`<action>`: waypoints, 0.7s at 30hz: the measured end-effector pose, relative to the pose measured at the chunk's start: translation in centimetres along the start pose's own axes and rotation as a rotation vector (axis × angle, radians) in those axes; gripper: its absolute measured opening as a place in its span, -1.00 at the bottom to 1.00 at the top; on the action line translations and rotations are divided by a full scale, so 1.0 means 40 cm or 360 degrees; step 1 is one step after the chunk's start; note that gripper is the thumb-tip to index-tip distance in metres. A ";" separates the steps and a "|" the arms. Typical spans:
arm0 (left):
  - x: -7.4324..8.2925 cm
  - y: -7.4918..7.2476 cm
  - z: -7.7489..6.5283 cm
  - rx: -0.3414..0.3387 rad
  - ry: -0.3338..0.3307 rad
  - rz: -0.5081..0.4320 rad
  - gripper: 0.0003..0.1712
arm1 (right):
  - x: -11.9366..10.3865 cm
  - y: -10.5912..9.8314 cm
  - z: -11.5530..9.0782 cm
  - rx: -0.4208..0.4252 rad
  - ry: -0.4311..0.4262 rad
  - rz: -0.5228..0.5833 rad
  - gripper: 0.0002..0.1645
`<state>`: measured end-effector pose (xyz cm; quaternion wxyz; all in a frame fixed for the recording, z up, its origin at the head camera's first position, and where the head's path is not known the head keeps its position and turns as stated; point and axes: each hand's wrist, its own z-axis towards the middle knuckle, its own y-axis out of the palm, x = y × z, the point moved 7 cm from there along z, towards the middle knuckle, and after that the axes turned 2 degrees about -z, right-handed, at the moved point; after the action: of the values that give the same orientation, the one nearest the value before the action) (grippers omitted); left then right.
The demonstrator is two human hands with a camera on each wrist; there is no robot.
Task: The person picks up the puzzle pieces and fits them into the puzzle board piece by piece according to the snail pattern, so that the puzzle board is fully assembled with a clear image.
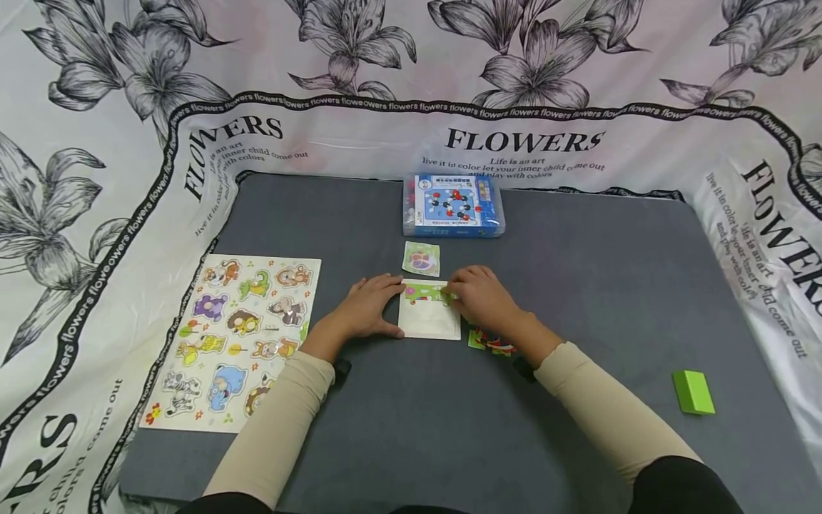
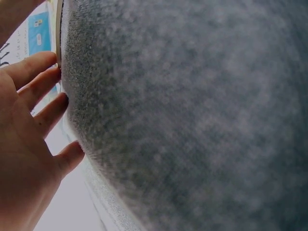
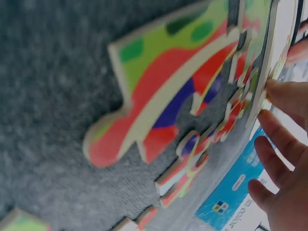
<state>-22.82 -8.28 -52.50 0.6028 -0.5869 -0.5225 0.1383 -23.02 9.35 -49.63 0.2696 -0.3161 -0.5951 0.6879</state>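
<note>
A small square white puzzle board [image 1: 429, 321] lies on the grey table, with a strip of green picture pieces [image 1: 421, 293] along its far side. My left hand [image 1: 364, 308] rests against the board's left edge, fingers extended and thumb spread apart. At the far right corner my right hand [image 1: 486, 303] touches the board with its fingertips, covering the strip's right end. In the right wrist view its other fingers [image 3: 274, 161] lie fairly straight. Loose red-and-green puzzle pieces [image 3: 159, 101] lie beside the board, partly beneath the right forearm in the head view.
A small picture card [image 1: 421, 258] lies beyond the board, before a blue plastic box [image 1: 454, 207]. At left is a large animal puzzle board [image 1: 221, 343], partly under the left sleeve. A green block [image 1: 693, 392] stands at far right. Flower-printed sheeting [image 1: 359, 135] surrounds the table.
</note>
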 end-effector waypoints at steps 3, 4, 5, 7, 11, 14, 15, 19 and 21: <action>0.003 -0.001 0.002 0.0007 -0.0004 0.0000 0.06 | -0.012 -0.012 -0.008 0.0049 -0.0077 -0.0071 -0.75; 0.004 -0.001 0.002 0.0006 -0.0006 -0.0003 0.06 | -0.015 -0.014 -0.010 0.0052 -0.0096 -0.0090 -0.75; 0.005 -0.001 0.003 0.0001 -0.0007 -0.0003 0.06 | -0.016 -0.016 -0.013 0.0052 -0.0107 -0.0104 -0.75; 0.005 0.002 0.002 -0.0007 -0.0005 -0.0005 0.06 | -0.018 -0.014 -0.015 0.0035 -0.0114 -0.0128 -0.75; 0.001 0.009 0.000 -0.0013 0.0002 -0.0004 0.05 | -0.015 -0.004 -0.010 0.0005 -0.0099 -0.0149 -0.77; -0.001 0.010 -0.001 -0.0008 0.0002 -0.0011 0.05 | -0.015 0.001 -0.006 -0.0029 -0.0069 -0.0170 -0.76; -0.002 0.010 -0.001 -0.0005 0.0001 -0.0014 0.05 | -0.015 0.001 -0.006 -0.0041 -0.0060 -0.0180 -0.76; -0.004 0.005 0.002 0.0010 0.0008 -0.0016 0.06 | -0.017 0.002 -0.008 -0.0090 -0.0036 -0.0232 -0.76; -0.004 0.003 0.003 0.0013 0.0012 -0.0012 0.06 | -0.017 0.002 -0.012 -0.0095 -0.0028 -0.0232 -0.75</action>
<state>-22.93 -8.31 -52.69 0.6076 -0.5830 -0.5220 0.1359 -22.21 9.13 -49.68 0.3041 -0.2737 -0.6393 0.6511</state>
